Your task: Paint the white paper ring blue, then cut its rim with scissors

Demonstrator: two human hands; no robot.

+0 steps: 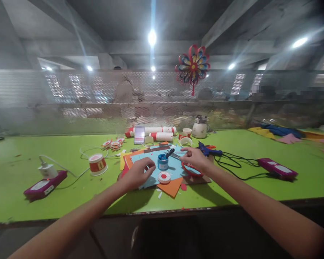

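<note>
My left hand (140, 171) hovers left of a blue jar (162, 162), its fingers loosely curved and apart from the thumb, with nothing visible in them. A dark-handled brush or stick (170, 153) leans out of the jar. In front of the jar sits a white round disc (164, 177) with a red hexagon on it. My right hand (194, 158) is over the scissors (192, 170), which have red handles; its fingers are loosely bent and I see nothing held. Light blue sheets (148, 157) and an orange sheet (171, 187) lie underneath.
A blue glue gun (208, 150) lies at the right, cabled to a purple power strip (277, 169). Another purple strip (45, 185) and a red-and-white paper cup (97, 164) are at the left. Behind stand paper rolls (162, 136) and a white jug (200, 127).
</note>
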